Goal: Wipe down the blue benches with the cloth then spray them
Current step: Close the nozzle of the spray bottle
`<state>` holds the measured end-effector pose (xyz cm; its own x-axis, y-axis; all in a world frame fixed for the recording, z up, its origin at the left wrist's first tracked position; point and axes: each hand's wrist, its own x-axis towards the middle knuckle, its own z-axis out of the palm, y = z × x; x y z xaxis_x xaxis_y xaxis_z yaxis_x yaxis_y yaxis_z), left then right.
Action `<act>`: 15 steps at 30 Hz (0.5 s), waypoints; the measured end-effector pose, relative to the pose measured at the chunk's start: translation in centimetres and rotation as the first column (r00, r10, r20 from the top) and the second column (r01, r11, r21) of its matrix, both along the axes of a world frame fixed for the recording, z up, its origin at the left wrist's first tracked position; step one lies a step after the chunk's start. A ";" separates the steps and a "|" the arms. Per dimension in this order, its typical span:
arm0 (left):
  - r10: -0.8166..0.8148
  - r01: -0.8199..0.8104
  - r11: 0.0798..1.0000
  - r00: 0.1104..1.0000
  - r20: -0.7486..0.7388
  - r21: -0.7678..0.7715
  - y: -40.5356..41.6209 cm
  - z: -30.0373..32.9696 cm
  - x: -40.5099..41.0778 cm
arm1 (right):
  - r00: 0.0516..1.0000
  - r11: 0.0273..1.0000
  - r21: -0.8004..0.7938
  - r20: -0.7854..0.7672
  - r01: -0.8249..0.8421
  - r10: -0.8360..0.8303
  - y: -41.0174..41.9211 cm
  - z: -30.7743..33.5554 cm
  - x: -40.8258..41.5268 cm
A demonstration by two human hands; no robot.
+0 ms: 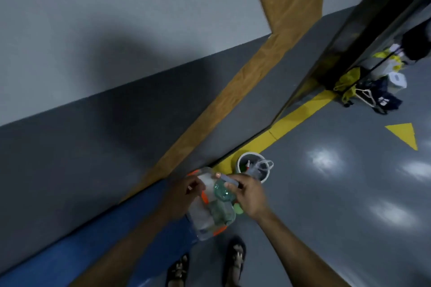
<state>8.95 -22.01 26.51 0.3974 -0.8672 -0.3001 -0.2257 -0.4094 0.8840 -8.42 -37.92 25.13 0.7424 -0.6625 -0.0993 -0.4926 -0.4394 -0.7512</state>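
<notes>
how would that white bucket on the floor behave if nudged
The bucket looks like thin plastic with only small items inside, so probably light. On the glossy floor it would likely slide rather than tip, given its wide mouth.

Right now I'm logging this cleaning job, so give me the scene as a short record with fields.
left hand: on the clear container's top edge
right hand: pinches a small blue-grey piece above the container
clear container: orange clips, sits on the end of the blue bench, teal item inside
blue bench: runs along the grey wall
white bucket: on the floor beyond the container
cloth: cannot identify
spray: cannot identify
</notes>
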 end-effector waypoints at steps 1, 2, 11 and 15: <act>0.042 -0.041 0.998 0.999 -0.014 0.048 -0.1 -1.1 0.0 | 1.000 0.999 -0.033 -0.028 -0.013 0.012 -1.7 -1.7 0.1; 0.092 -0.089 0.991 0.995 -0.028 0.104 0.0 -2.5 -0.1 | 0.998 0.996 -0.080 -0.058 -0.036 0.031 -3.3 -3.5 0.3; 0.535 -0.502 0.788 0.845 0.008 0.355 1.2 -13.8 -4.4 | 0.917 0.952 -0.072 -0.298 -0.297 0.264 -12.6 -22.7 3.4; 0.650 -0.594 0.705 0.759 -0.019 0.387 1.1 -19.8 -5.4 | 0.880 0.939 -0.075 -0.382 -0.335 0.283 -13.9 -30.9 4.9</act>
